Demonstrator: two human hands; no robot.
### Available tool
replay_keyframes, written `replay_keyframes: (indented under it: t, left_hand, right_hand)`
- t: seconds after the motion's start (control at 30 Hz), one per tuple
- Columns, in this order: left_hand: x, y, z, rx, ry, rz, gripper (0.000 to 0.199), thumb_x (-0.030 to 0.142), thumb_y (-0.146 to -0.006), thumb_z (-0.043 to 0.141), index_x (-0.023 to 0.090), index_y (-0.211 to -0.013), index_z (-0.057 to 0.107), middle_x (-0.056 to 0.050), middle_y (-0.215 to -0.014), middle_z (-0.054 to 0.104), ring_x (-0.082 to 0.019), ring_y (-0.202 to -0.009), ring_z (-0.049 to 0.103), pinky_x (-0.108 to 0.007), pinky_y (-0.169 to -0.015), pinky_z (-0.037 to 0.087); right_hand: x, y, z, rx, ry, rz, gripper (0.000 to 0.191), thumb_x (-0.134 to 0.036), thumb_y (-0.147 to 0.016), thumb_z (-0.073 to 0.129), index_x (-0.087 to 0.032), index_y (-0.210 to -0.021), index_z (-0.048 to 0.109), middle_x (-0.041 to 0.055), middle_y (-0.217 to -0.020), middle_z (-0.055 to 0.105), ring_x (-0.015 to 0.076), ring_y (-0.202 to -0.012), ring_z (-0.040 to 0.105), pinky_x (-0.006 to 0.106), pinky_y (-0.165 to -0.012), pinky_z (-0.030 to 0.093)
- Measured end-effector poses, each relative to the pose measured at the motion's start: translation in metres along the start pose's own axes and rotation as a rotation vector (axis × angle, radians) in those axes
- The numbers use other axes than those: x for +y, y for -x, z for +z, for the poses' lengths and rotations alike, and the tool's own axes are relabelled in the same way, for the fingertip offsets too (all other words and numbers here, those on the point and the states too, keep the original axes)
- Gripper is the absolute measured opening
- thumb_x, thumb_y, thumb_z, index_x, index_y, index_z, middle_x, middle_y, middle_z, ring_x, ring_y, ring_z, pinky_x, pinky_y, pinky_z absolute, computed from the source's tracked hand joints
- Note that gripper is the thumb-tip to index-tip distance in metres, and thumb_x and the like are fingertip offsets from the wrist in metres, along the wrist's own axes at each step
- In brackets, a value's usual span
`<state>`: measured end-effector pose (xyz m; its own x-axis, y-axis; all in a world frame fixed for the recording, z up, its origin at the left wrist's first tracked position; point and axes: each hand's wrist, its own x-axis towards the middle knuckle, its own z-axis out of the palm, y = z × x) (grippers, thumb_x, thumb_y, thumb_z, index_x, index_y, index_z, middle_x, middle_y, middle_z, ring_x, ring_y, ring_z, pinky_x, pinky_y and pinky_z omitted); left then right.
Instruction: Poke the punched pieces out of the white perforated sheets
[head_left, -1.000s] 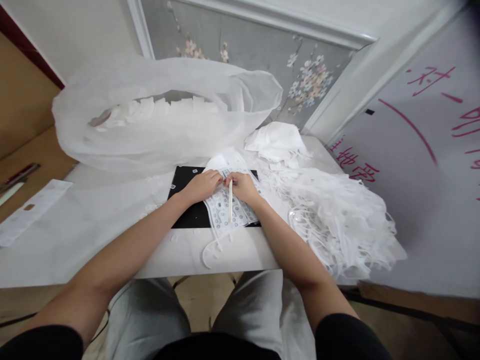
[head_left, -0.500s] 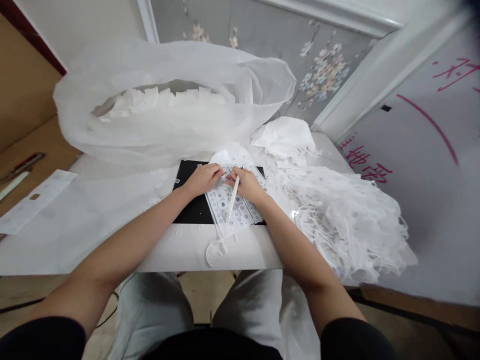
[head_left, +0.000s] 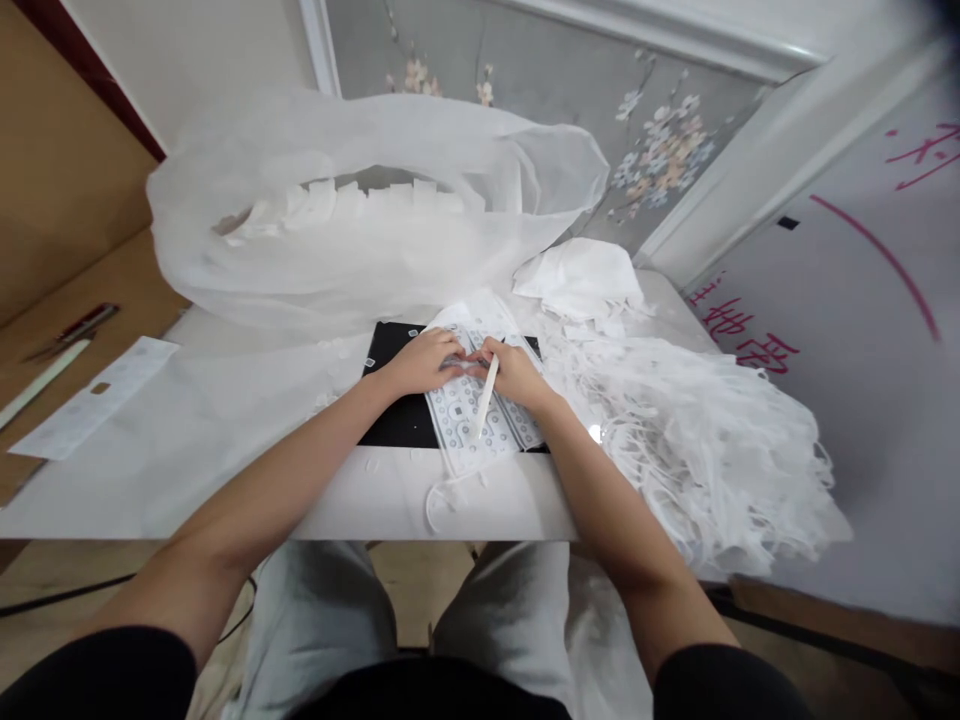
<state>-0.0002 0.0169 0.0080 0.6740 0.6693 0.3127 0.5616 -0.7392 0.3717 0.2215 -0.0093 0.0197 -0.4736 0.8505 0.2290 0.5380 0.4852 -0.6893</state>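
Observation:
My right hand (head_left: 516, 372) is closed around a slim white pen-like tool (head_left: 487, 398), which slants down toward me over a flat white sheet (head_left: 457, 420) printed with rows of grey rings. Close beside it, my left hand (head_left: 426, 360) has its fingers bent together over the sheet's upper part. The fingertips of both hands almost meet there, and whatever lies between them is too small to make out. Under the sheet lies a black mat (head_left: 397, 425). A thin white strap (head_left: 430, 505) curls from the sheet's near end toward the table edge.
A large translucent white bag (head_left: 255, 270) holding white pieces lies behind the mat. To the right is a heap of white strapped pieces (head_left: 705, 440), with folded white cloth (head_left: 581, 275) behind it. A white strip with a cutout (head_left: 124, 385) lies at left. A whiteboard (head_left: 862, 400) stands at right.
The view has shifted a little, so everything sits slightly farther right. My fingertips have come closer together over the sheet, and the white tool stays in my right hand.

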Motion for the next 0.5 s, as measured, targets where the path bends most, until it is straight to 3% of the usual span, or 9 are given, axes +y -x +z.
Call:
replay_keyframes:
  t: [0.17,0.5]
  left_hand:
    - [-0.002,-0.002,0.001,0.005,-0.007,0.015,0.013,0.028,-0.089,0.067,0.019,-0.097,0.071,-0.006,-0.097,0.07,-0.024,-0.096,0.064,-0.04,-0.091,0.048]
    - [0.004,-0.001,0.01,0.092,0.02,-0.132,0.005,0.02,-0.086,0.067,0.019,-0.089,0.07,-0.005,-0.093,0.07,-0.023,-0.094,0.064,-0.038,-0.087,0.05]
  right_hand:
    - [-0.001,0.0,0.002,0.003,0.029,0.013,0.028,-0.028,-0.085,0.063,-0.025,-0.074,0.037,0.0038,-0.087,0.074,0.0249,-0.096,0.07,0.03,-0.074,0.047]
    - [-0.002,-0.003,0.011,0.078,-0.022,0.037,0.027,-0.024,-0.082,0.062,-0.025,-0.076,0.035,0.0031,-0.089,0.074,0.0214,-0.083,0.069,0.031,-0.075,0.048]
